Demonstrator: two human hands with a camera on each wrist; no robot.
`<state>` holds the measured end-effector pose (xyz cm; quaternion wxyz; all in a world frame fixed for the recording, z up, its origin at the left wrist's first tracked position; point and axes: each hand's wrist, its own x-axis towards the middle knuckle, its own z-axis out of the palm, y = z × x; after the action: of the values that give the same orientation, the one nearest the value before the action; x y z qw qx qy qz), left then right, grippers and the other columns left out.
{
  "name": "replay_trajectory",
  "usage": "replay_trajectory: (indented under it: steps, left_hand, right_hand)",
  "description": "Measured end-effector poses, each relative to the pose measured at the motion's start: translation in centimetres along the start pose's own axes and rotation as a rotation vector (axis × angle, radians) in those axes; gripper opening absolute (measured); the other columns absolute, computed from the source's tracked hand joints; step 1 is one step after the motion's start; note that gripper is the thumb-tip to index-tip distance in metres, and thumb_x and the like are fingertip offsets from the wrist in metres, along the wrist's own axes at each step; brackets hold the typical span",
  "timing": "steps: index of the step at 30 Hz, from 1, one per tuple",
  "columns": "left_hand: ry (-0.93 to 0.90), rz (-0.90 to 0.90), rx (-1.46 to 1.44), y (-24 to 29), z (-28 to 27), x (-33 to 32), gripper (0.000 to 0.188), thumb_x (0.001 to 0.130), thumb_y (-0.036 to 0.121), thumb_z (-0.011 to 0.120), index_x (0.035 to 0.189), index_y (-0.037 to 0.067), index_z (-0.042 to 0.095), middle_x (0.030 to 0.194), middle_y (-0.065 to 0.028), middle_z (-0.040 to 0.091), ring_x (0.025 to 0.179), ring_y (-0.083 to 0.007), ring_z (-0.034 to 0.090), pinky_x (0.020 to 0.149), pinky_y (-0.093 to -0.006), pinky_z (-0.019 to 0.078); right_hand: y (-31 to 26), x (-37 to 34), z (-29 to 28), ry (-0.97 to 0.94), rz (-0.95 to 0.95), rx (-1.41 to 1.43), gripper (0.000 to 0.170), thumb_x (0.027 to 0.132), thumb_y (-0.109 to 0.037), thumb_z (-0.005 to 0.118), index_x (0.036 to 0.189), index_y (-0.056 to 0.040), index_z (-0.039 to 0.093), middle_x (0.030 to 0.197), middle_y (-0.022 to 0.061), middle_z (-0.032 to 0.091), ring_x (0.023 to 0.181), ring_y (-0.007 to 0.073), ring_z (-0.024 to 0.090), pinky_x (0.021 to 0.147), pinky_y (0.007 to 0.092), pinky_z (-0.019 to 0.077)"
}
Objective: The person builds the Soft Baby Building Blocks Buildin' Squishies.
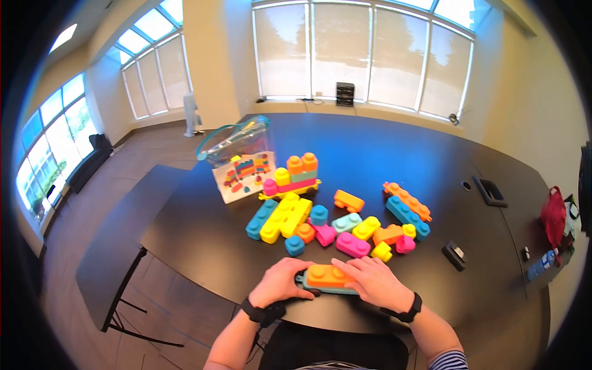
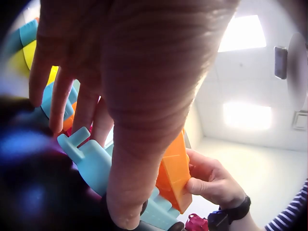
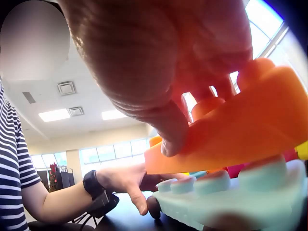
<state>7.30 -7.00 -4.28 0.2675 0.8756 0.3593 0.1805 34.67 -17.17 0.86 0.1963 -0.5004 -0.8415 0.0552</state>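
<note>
In front of the person's body, the right hand (image 1: 379, 285) pinches a long orange toy block (image 1: 327, 274) between thumb and fingers. This block lies over a light-blue wheeled base (image 3: 226, 197). In the right wrist view it sits slightly tilted above the base, whose round studs show below it. The left hand (image 1: 279, 285) grips the hitch end of the base, thumb on the near side by a dark wheel and fingers on the far side. From the left wrist, the base's light-blue hitch (image 2: 77, 144) pokes out beside the thumb.
Loose blocks lie just beyond the hands, among them a pink block (image 1: 353, 245) and a yellow block (image 1: 287, 216). Farther back stand a built block wagon (image 1: 293, 185) and a clear zip bag (image 1: 237, 166). A black device (image 1: 455, 256) lies to the right, with a water bottle (image 1: 541, 265) beyond.
</note>
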Motion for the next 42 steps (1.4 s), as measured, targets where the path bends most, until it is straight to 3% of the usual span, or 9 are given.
replay_trajectory:
  steps: [9, 15, 22, 26, 27, 31, 34, 37, 42]
  left_hand:
    - [0.020, -0.044, -0.055, -0.4, 0.3, -0.1, 0.080, 0.064, 0.039, 0.100, 0.135, 0.016, 0.072, 0.129, -0.0082, 0.073, 0.127, -0.0296, 0.064, 0.110, -0.0416, 0.0517]
    - [0.000, -0.050, -0.052, -0.2, 0.3, 0.0, 0.079, 0.064, 0.037, 0.100, 0.135, 0.018, 0.073, 0.128, -0.0073, 0.073, 0.127, -0.0300, 0.064, 0.111, -0.0424, 0.0515]
    - [-0.009, -0.013, -0.055, 0.0, -0.1, 0.0, 0.084, 0.065, 0.039, 0.101, 0.140, 0.019, 0.070, 0.130, -0.0077, 0.073, 0.129, -0.0306, 0.063, 0.112, -0.0438, 0.0508]
    - [-0.022, 0.071, -0.222, 0.0, -0.7, 0.1, 0.087, 0.069, 0.040, 0.098, 0.147, 0.020, 0.065, 0.136, -0.0106, 0.072, 0.128, -0.0347, 0.063, 0.112, -0.0452, 0.0494]
    - [-0.009, 0.072, -0.293, 0.3, -0.9, 0.2, 0.081, 0.073, 0.039, 0.097, 0.145, 0.017, 0.067, 0.132, -0.0115, 0.074, 0.121, -0.0349, 0.068, 0.108, -0.0442, 0.0516]
    - [0.032, 0.041, -0.370, 0.5, -0.7, 0.2, 0.063, 0.076, 0.039, 0.097, 0.129, 0.011, 0.076, 0.117, -0.0117, 0.080, 0.109, -0.0319, 0.074, 0.099, -0.0407, 0.0565]
    - [-0.006, -0.004, -0.285, 0.8, -1.1, 0.2, 0.067, 0.075, 0.032, 0.099, 0.132, 0.007, 0.074, 0.121, -0.0103, 0.079, 0.108, -0.0224, 0.075, 0.097, -0.0360, 0.0574]
    - [-0.011, -0.033, -0.284, 1.3, -1.2, 0.2, 0.064, 0.075, 0.037, 0.097, 0.129, 0.010, 0.075, 0.119, -0.0107, 0.079, 0.112, -0.0321, 0.073, 0.100, -0.0412, 0.0561]
    - [-0.013, 0.131, -0.164, -0.6, -3.0, 0.8, 0.067, 0.069, 0.022, 0.097, 0.131, 0.013, 0.073, 0.129, -0.0089, 0.075, 0.117, -0.0320, 0.071, 0.102, -0.0432, 0.0559]
  right_hand:
    - [-0.8, 0.4, 0.2, -0.035, 0.033, -0.036, 0.069, 0.094, -0.019, 0.076, 0.159, -0.0174, 0.053, 0.119, 0.0079, 0.069, 0.108, 0.0304, 0.065, 0.096, 0.0442, 0.0499]
    - [0.0, 0.5, 1.5, -0.013, -0.031, -0.027, 0.069, 0.095, -0.025, 0.076, 0.159, -0.0215, 0.052, 0.109, 0.0071, 0.066, 0.095, 0.0287, 0.067, 0.082, 0.0410, 0.0541]
    - [0.2, 0.2, 1.8, -0.017, -0.009, -0.097, 0.057, 0.103, -0.032, 0.067, 0.158, -0.0266, 0.053, 0.101, 0.0032, 0.065, 0.088, 0.0247, 0.068, 0.078, 0.0394, 0.0541]
    - [-0.3, 0.3, 1.9, -0.003, 0.005, -0.115, 0.052, 0.105, -0.034, 0.065, 0.156, -0.0275, 0.057, 0.105, 0.0002, 0.067, 0.086, 0.0234, 0.068, 0.078, 0.0383, 0.0532]
    - [-0.3, 0.3, 2.0, 0.005, 0.004, -0.110, 0.052, 0.105, -0.034, 0.065, 0.156, -0.0276, 0.057, 0.105, 0.0000, 0.067, 0.086, 0.0234, 0.068, 0.078, 0.0384, 0.0533]
    - [-0.1, 0.3, 2.5, 0.040, 0.003, -0.102, 0.054, 0.103, -0.033, 0.067, 0.156, -0.0284, 0.057, 0.105, -0.0001, 0.068, 0.085, 0.0243, 0.068, 0.078, 0.0391, 0.0538]
    - [-0.1, 0.2, 2.6, 0.057, 0.003, -0.100, 0.054, 0.103, -0.033, 0.068, 0.156, -0.0286, 0.057, 0.104, 0.0001, 0.068, 0.085, 0.0250, 0.068, 0.078, 0.0396, 0.0539]
    - [0.0, 0.1, 2.7, 0.068, -0.008, -0.112, 0.054, 0.104, -0.035, 0.066, 0.157, -0.0280, 0.056, 0.100, 0.0014, 0.065, 0.087, 0.0237, 0.068, 0.078, 0.0392, 0.0536]
    - [0.3, -0.1, 2.4, 0.054, 0.005, -0.084, 0.052, 0.105, -0.035, 0.065, 0.156, -0.0297, 0.057, 0.099, 0.0022, 0.065, 0.088, 0.0246, 0.068, 0.079, 0.0396, 0.0536]
